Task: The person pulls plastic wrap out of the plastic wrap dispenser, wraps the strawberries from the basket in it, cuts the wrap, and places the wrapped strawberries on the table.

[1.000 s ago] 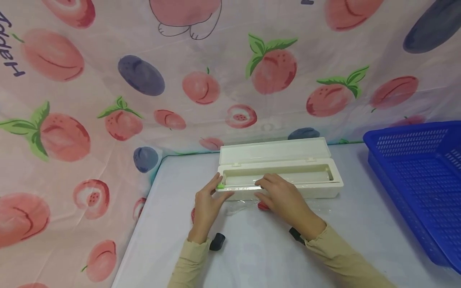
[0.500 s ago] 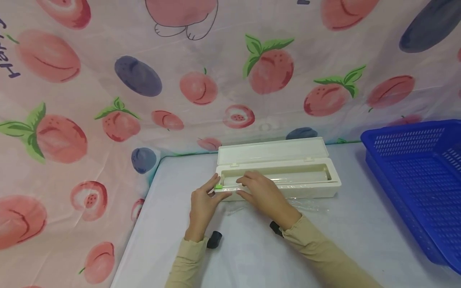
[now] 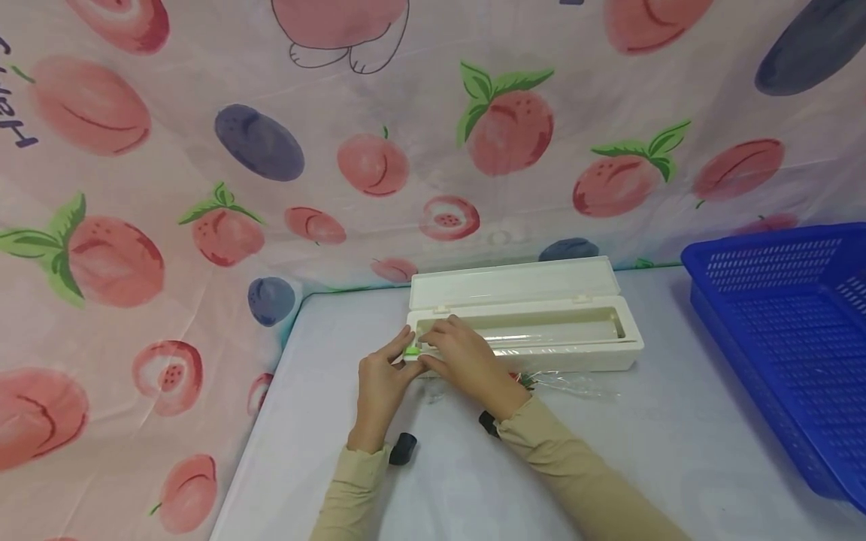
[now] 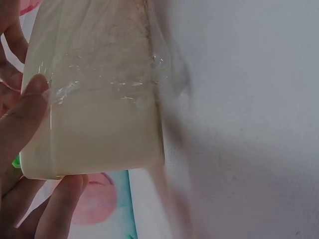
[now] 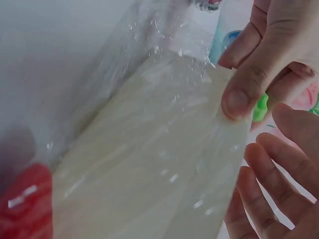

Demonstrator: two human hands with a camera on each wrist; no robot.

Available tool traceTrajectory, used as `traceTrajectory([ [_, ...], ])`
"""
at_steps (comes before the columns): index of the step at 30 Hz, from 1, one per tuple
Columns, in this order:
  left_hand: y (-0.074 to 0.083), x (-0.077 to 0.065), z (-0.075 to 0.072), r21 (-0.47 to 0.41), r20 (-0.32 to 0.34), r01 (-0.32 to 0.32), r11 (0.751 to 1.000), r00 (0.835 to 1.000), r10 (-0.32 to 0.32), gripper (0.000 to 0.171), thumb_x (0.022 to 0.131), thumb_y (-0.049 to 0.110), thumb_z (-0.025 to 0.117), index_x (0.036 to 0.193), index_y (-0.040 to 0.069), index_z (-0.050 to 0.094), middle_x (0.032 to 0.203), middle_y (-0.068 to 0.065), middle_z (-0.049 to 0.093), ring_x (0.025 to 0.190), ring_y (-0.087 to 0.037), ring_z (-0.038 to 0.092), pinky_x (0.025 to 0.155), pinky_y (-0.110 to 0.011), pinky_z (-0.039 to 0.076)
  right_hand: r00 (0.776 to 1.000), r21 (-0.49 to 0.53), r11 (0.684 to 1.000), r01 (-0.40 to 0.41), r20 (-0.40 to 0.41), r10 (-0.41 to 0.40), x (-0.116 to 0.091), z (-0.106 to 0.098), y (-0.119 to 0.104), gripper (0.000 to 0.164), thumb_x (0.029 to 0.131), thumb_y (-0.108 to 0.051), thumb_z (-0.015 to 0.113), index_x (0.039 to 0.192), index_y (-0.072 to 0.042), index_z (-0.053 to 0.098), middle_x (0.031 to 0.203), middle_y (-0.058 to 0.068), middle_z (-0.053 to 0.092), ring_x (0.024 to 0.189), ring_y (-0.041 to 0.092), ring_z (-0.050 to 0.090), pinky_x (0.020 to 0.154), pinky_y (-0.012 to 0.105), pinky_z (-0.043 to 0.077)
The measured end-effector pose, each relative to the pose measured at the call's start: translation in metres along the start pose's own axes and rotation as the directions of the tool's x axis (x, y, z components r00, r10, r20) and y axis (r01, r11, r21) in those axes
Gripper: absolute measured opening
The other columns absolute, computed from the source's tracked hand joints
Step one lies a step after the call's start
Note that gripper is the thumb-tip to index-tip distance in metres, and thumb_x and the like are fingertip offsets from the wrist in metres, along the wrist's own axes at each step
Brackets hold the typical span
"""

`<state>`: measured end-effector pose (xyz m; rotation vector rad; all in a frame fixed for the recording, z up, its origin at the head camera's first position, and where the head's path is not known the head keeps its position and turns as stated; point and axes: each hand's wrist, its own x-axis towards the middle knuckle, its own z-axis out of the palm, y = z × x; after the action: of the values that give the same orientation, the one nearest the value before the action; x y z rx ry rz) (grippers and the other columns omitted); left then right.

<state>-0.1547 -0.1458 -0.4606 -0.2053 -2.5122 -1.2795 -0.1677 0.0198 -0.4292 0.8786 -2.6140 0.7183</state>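
Note:
A white cling film dispenser box (image 3: 568,356) stands on the table with its lid (image 3: 514,288) raised and a roll of film (image 3: 561,333) inside. My left hand (image 3: 380,387) grips the box's left end, its thumb (image 4: 31,107) on the front wall over clear film (image 4: 99,74). Beside these fingers a green slider (image 3: 412,350) sits on the front edge. My right hand (image 3: 465,364) is at the front edge close by, its fingers (image 5: 271,172) spread loosely, with nothing visible between them. Loose film (image 3: 571,383) trails onto the table in front of the box.
A blue plastic basket (image 3: 751,361) stands to the right. A shiny red thing (image 5: 25,204), partly out of view, lies by the box front. A fruit-print cloth (image 3: 406,113) hangs behind the white table (image 3: 676,451).
My right hand has slid left along the box's front edge, up to beside the left hand. The left hand keeps its grip on the box end.

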Motion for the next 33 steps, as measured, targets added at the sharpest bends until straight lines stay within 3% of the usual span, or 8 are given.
traceTrajectory([
  [8, -0.004, 0.0, 0.002, 0.032, -0.019, -0.018, 0.999, 1.0, 0.019, 0.048, 0.075, 0.009, 0.086, 0.119, 0.003, 0.07, 0.127, -0.004, 0.066, 0.112, -0.023, 0.066, 0.078, -0.027, 0.059, 1.0, 0.004, 1.0, 0.021, -0.015, -0.021, 0.006, 0.013, -0.003, 0.02, 0.086, -0.021, 0.078, 0.103, -0.009, 0.077, 0.098, 0.002, 0.068, 0.096, 0.02, 0.059, 0.083, 0.031, 0.055],
  [17, -0.006, 0.001, 0.002, 0.02, -0.03, -0.016, 1.0, 0.999, 0.016, 0.048, 0.074, 0.013, 0.087, 0.118, 0.002, 0.07, 0.126, -0.005, 0.067, 0.11, -0.024, 0.067, 0.077, -0.027, 0.059, 0.997, -0.01, 0.999, 0.042, -0.072, -0.043, 0.007, 0.017, -0.004, 0.012, 0.09, -0.02, 0.074, 0.096, -0.009, 0.076, 0.092, 0.001, 0.067, 0.091, 0.02, 0.059, 0.079, 0.032, 0.054],
  [33, -0.006, 0.0, 0.002, 0.007, -0.033, -0.029, 1.0, 0.999, 0.029, 0.055, 0.071, 0.02, 0.088, 0.118, 0.001, 0.069, 0.125, -0.008, 0.067, 0.11, -0.025, 0.067, 0.076, -0.029, 0.059, 0.998, -0.037, 0.999, 0.015, -0.053, -0.017, 0.002, 0.012, -0.002, 0.012, 0.092, -0.019, 0.072, 0.098, -0.009, 0.077, 0.094, 0.002, 0.067, 0.093, 0.019, 0.061, 0.08, 0.031, 0.056],
])
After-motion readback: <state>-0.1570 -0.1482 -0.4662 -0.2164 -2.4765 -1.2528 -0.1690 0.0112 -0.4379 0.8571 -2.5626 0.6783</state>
